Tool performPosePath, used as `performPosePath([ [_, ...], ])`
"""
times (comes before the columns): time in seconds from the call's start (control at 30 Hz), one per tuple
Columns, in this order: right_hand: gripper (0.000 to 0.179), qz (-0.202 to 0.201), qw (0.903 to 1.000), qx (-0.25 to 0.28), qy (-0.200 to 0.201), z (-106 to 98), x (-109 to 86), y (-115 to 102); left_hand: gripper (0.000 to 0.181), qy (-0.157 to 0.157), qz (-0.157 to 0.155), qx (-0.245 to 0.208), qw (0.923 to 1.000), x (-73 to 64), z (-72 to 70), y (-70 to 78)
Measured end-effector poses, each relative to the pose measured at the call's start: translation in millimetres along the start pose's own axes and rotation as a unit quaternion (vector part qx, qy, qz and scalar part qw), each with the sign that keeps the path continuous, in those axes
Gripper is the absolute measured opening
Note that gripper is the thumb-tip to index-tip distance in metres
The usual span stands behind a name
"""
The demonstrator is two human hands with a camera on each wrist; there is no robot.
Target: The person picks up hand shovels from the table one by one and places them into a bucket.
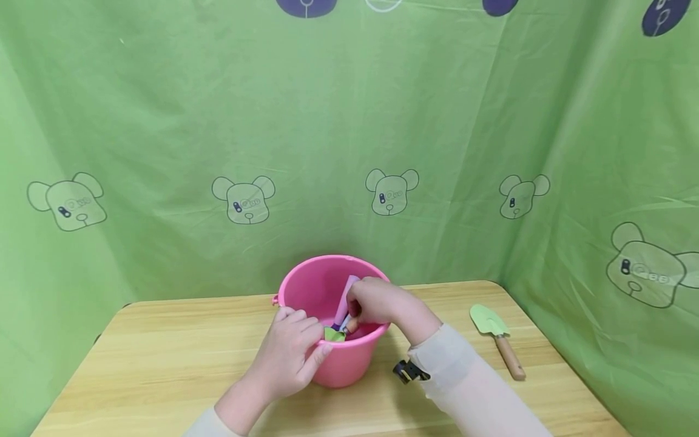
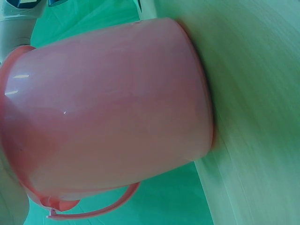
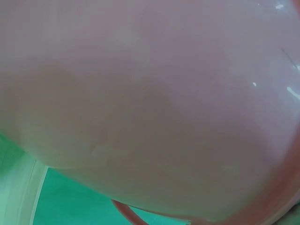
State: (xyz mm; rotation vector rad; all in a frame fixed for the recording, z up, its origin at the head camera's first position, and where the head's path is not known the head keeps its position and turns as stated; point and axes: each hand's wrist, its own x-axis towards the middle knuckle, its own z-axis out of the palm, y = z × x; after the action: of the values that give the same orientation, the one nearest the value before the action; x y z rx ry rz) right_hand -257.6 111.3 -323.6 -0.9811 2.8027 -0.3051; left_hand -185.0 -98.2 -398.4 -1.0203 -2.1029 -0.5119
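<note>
A pink bucket (image 1: 344, 367) stands upright on the wooden table. My left hand (image 1: 289, 349) grips its near left rim, thumb on the outside. The right hand (image 1: 377, 300) reaches over the right rim into the bucket, its curled fingers around the wooden handle of a small green garden tool (image 1: 334, 334); the tool's head is partly hidden by the near rim. Beside those fingers, inside the bucket, a purple object (image 1: 345, 298) leans upward. Both wrist views are mostly filled by the bucket's outer wall (image 2: 108, 108).
A light green trowel (image 1: 488, 320) with a wooden handle lies on the table (image 1: 180, 358) to the right. Green curtains (image 1: 327, 121) with bear prints hang behind and at both sides. The bucket's handle (image 2: 105, 208) hangs at its side.
</note>
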Motion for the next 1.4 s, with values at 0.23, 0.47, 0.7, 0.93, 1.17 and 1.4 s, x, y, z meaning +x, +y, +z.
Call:
performPosePath([
  [0.23, 0.023, 0.002, 1.0000, -0.009, 0.003, 0, 0.8, 0, 0.029, 0.001, 0.001, 0.001, 1.0000, 0.1, -0.9, 0.9],
  [0.47, 0.021, -0.006, 0.9997, -0.020, 0.012, 0, 1.3, 0, 0.032, 0.007, 0.005, 0.002, 1.0000, 0.0, -0.5, 0.9],
  [0.7, 0.021, -0.011, 0.9996, -0.015, 0.021, 1, 1.0, 1, 0.032, 0.006, 0.005, 0.002, 1.0000, -0.2, -0.5, 0.7],
  [0.93, 0.019, -0.033, 0.9989, 0.008, 0.034, 1, -1.3, 2, 0.031, 0.004, 0.002, -0.003, 1.0000, -1.1, 0.1, 1.0],
  [1.17, 0.022, -0.052, 0.9970, 0.034, 0.046, -3, -4.7, 5, 0.031, 0.003, 0.002, -0.002, 1.0000, -0.8, 0.8, 0.7],
  [1.4, 0.017, -0.036, 0.9967, 0.046, 0.057, -9, -10.4, 4, 0.030, 0.002, 0.000, -0.001, 1.0000, -0.8, 1.3, -0.1],
])
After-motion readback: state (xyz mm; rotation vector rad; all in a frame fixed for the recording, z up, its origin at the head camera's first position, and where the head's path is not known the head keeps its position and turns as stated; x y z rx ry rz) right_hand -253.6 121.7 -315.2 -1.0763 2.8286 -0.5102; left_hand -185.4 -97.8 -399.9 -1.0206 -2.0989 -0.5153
